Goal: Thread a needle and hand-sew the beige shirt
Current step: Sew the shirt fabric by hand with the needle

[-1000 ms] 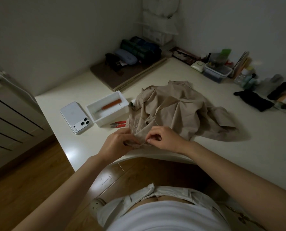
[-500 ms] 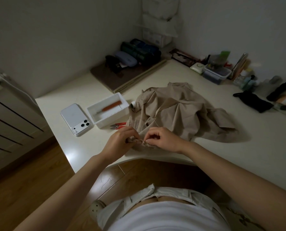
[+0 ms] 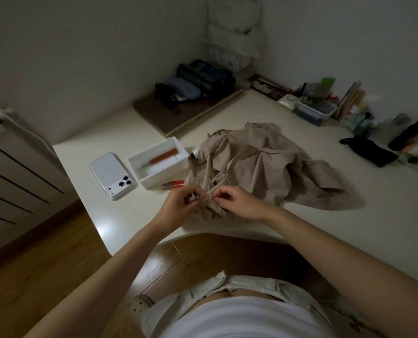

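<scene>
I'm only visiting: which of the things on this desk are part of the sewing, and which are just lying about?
In use: beige shirt, pinched by the left hand; pale thread, pinched by the right hand; thread spool; red snips, likely.
Lying about: phone; white tray with orange-handled tool; black pouch; lidded box.

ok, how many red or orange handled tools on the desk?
2. An orange-handled tool lies inside the white tray; red-handled snips lie on the desk just in front of that tray. More could be hidden under the beige shirt.
</scene>
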Action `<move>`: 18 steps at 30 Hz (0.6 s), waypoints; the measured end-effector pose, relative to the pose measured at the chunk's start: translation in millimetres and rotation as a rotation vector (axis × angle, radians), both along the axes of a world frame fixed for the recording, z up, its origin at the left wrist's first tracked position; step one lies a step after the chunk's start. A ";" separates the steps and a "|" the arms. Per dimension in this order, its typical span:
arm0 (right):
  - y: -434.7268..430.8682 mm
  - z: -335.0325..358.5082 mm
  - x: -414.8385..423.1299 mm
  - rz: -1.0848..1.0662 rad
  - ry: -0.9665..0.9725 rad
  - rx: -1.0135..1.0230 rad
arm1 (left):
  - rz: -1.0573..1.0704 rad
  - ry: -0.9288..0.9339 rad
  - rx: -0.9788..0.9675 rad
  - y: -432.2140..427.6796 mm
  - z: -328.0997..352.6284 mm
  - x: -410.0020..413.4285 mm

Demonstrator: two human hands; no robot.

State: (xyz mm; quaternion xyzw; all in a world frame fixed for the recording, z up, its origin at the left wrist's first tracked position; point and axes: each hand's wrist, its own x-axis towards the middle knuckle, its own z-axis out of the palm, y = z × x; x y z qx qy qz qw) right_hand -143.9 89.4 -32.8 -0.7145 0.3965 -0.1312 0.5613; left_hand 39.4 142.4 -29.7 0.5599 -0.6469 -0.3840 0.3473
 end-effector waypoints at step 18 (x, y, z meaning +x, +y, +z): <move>-6.1 14.2 4.7 -0.239 -0.094 -0.121 | 0.236 0.149 0.172 -3.8 11.5 -18.3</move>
